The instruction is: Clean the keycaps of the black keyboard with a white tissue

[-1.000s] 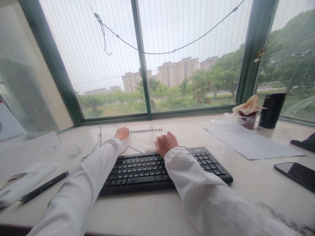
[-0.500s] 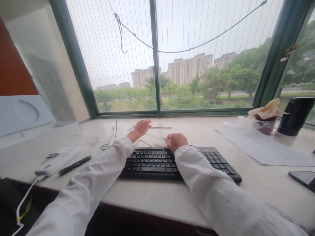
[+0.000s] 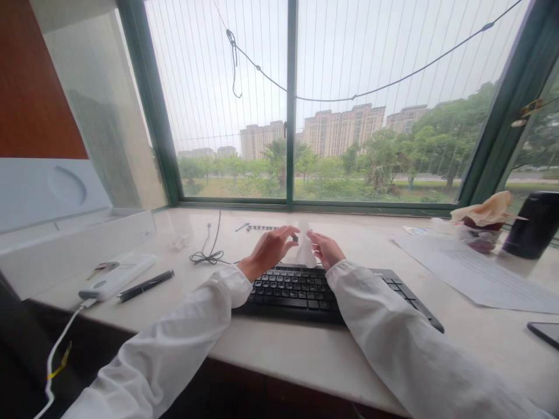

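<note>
Between the thumb and fingers of my left hand (image 3: 271, 247) is a small dark keycap (image 3: 296, 238). My right hand (image 3: 326, 249) pinches a white tissue (image 3: 306, 254), which hangs just right of the keycap. Both hands are above the back edge of a black keyboard (image 3: 288, 302), whose main key area shows several uncovered key seats. Behind my left hand, a row of small keycaps (image 3: 261, 227) lies on the white sill, partly hidden by the fingers. A thin bluish stick (image 3: 241, 227) lies at the row's left end.
Left of the keyboard are a coiled cable (image 3: 207, 256), a black pen (image 3: 146, 286), a white power bank (image 3: 124, 279) with keys on it, and a white box (image 3: 78, 250). At right lie paper sheets (image 3: 471, 265), a cup (image 3: 480, 230), a black bottle (image 3: 535, 224) and a phone (image 3: 545, 333).
My left hand has come back from the keycap row toward my right hand, now with a keycap in its fingers. My right hand has lifted the tissue beside it. The view has shifted slightly.
</note>
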A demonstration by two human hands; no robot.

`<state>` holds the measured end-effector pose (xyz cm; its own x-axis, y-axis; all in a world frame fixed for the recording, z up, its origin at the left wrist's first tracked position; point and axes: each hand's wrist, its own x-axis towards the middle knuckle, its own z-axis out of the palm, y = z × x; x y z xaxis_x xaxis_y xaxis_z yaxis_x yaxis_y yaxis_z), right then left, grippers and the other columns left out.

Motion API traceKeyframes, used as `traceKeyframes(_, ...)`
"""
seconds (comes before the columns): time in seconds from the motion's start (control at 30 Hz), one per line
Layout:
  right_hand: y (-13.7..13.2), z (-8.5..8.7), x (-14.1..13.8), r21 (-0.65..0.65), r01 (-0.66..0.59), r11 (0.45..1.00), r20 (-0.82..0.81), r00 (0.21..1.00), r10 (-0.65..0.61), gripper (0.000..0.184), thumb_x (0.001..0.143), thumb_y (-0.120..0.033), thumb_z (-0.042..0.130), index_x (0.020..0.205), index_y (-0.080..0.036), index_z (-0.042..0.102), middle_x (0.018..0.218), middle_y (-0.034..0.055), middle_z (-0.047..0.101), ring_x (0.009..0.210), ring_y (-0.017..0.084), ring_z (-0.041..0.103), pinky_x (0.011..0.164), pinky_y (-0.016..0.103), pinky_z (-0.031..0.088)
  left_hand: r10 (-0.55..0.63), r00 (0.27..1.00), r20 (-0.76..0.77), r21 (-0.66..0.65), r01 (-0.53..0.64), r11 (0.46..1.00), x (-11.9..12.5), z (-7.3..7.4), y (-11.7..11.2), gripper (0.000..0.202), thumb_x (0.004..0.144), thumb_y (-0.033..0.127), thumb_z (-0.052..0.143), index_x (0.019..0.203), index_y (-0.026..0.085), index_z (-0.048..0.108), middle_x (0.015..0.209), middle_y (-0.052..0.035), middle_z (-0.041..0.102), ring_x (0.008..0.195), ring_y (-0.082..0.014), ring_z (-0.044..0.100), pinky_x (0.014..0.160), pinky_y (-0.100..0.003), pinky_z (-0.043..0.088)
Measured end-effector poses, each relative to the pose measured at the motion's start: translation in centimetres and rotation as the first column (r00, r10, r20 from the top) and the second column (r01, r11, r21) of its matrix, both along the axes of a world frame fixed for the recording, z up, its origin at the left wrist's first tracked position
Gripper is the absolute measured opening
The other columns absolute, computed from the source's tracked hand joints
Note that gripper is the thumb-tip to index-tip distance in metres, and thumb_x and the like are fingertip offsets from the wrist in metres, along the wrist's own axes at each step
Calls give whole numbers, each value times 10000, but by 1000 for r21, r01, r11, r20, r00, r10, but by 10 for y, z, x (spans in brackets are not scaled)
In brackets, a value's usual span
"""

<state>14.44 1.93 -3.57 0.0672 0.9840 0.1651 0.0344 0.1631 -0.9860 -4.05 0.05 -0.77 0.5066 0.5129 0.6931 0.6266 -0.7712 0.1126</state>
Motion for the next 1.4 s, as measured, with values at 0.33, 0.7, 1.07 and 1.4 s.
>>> traceKeyframes(0.33, -14, -3, -12, 23, -198, 980, -37, 979, 199, 525, 594, -536, 788, 942, -178, 626, 851, 61, 732, 747, 176, 663, 673, 281, 478, 80, 997, 0, 29, -80, 996, -1, -5, -7, 324, 881, 276, 603, 1196, 266, 527, 963, 9, 724, 813, -181, 699, 669, -245, 488)
traceKeyframes(0.7, -20, 6, -11, -4, -167, 986, -94, 982, 166, 456, 542, -388, 882, 859, -141, 667, 696, 66, 735, 664, 185, 690, 660, 295, 543, 33, 997, 76, -11, -32, 999, -2, -10, -4, 336, 857, 361, 654, 1176, 289, 575, 926, 33, 755, 826, -178, 715, 704, -229, 481)
traceKeyframes(1.07, -16, 7, -11, -51, -222, 974, -246, 948, 203, 237, 708, -241, 784, 909, -139, 711, 814, 73, 745, 704, 162, 684, 684, 260, 543, 2, 977, 213, -30, 5, 1000, 0, -10, -4, 247, 830, 327, 688, 1061, 276, 616, 919, 56, 758, 791, -152, 715, 720, -229, 497)
traceKeyframes(1.4, -26, 10, -18, -48, -397, 917, -289, 884, 367, 407, 711, -529, 748, 885, -162, 766, 824, 69, 729, 693, 152, 624, 659, 260, 484, 4, 978, 207, 11, -7, 1000, -1, -13, -5, 170, 901, 347, 579, 1032, 255, 636, 925, 27, 752, 790, -157, 713, 685, -212, 465)
